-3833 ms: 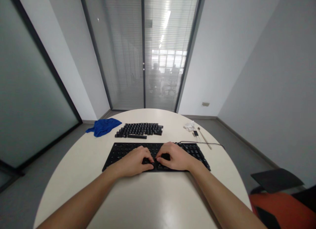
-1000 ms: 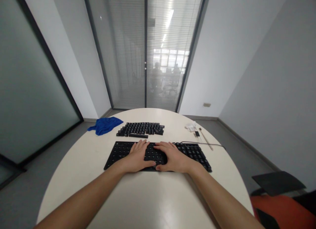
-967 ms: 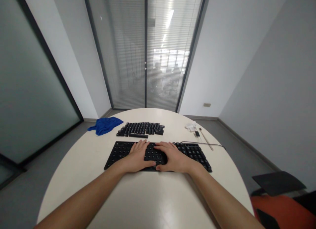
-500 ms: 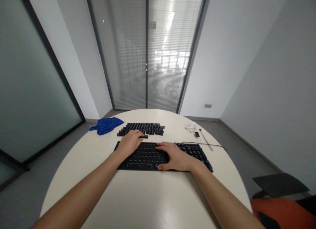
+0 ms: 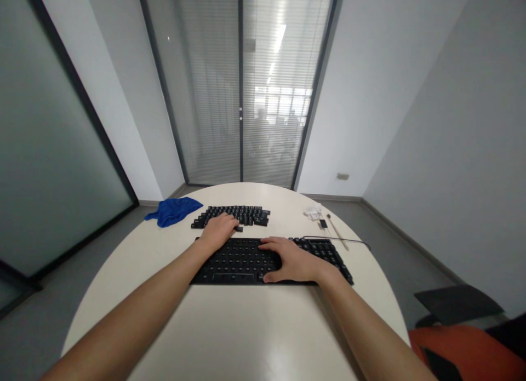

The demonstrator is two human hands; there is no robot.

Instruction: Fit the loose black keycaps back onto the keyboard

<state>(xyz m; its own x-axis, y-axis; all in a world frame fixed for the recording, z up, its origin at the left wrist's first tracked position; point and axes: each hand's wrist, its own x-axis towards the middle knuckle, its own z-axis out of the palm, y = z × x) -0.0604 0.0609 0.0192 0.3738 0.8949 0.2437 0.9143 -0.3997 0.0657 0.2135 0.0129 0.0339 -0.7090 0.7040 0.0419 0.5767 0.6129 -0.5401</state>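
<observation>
A black keyboard lies on the table, its left and middle part stripped of keycaps. My left hand is beyond its far edge, fingers closed on a long black keycap, seemingly the space bar, whose right end sticks out past the fingertips. Just behind that hand, loose black keycaps are laid out in rows. Over the keyboard's middle rests my right hand, thumb near the front edge and fingers apart toward the far edge.
A blue cloth lies at the left on the round cream table. On the right are a thin brush, a small black piece, crumpled white material and the keyboard's cable. An orange chair stands at the lower right.
My left hand has shifted slightly, and less of the long keycap now shows past its fingers. My right hand stays on the keyboard. The whole view has moved a little.
</observation>
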